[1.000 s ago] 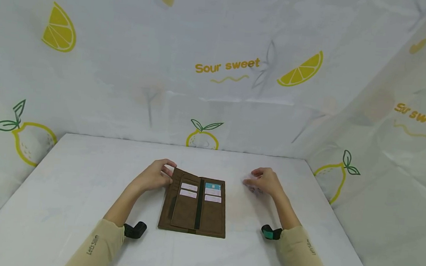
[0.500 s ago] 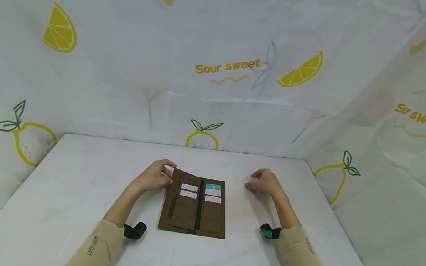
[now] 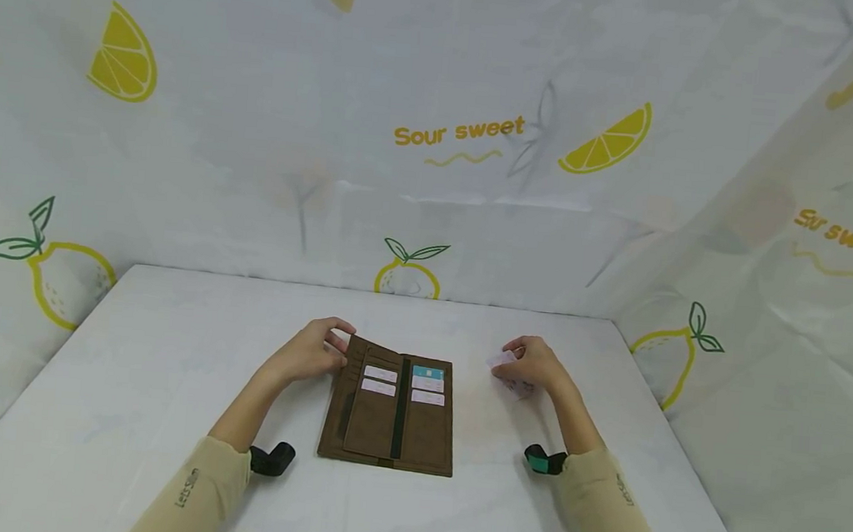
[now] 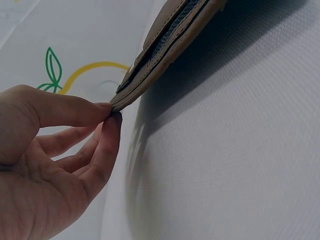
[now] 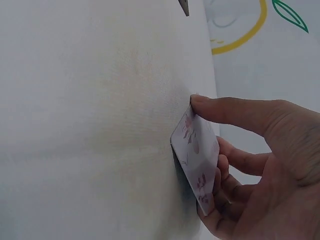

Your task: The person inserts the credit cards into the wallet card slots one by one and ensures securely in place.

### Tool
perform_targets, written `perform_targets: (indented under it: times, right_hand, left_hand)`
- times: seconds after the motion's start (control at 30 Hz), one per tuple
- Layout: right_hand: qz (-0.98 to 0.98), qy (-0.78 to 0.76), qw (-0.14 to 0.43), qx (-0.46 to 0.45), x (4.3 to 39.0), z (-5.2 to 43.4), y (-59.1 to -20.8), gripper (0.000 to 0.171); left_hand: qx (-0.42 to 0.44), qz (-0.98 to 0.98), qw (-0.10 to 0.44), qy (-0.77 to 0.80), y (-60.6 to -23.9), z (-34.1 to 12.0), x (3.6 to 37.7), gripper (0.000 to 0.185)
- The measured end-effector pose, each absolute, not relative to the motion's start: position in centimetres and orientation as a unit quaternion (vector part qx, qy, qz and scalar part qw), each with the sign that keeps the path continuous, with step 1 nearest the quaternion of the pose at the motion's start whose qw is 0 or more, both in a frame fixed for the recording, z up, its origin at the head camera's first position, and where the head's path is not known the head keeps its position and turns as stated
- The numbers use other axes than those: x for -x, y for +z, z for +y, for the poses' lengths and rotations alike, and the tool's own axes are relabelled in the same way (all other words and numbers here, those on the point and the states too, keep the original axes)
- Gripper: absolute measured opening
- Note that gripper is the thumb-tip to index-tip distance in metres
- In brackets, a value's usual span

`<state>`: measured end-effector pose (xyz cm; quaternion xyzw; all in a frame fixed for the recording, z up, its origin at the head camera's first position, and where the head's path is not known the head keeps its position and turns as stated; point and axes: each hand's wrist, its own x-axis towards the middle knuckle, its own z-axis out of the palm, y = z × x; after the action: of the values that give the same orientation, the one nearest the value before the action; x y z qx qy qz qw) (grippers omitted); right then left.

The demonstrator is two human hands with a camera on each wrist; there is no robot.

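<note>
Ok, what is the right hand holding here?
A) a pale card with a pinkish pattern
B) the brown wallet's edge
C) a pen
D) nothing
A: the right hand pinches a pale patterned card between thumb and fingers, to the right of the open wallet, whose far left corner the left hand pinches.

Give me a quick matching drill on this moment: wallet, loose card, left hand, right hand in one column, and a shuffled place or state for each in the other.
Things:
1. brown wallet
2. flowered card
3. left hand
4. right hand

States:
A. pinches the wallet's far left corner, lifting it off the cloth
B. lies open on the white table, cards in its slots
C. holds the card, right of the wallet
D. tilted up off the table, gripped by thumb and fingers

Pairs: 1-B, 2-D, 3-A, 4-C
</note>
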<state>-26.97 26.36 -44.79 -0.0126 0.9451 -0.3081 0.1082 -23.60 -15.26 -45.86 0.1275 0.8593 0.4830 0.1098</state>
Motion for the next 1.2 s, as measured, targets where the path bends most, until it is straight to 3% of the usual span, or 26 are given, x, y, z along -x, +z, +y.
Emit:
perform_targets:
  times: [0.3,1.2]
  right_hand:
    - [0.933,-0.346,0.096,0.024,27.3,26.6,-45.0,0.038]
    - [0.855,-0.507,0.084,0.067,27.9,15.9,-44.1,0.033]
  left_hand:
    - [-0.129,0.860,0.110,0.482,-45.5,-15.2,23.5,0.052]
    - [-0.127,0.862,0.105,0.480,-45.6,-15.2,23.4,0.052]
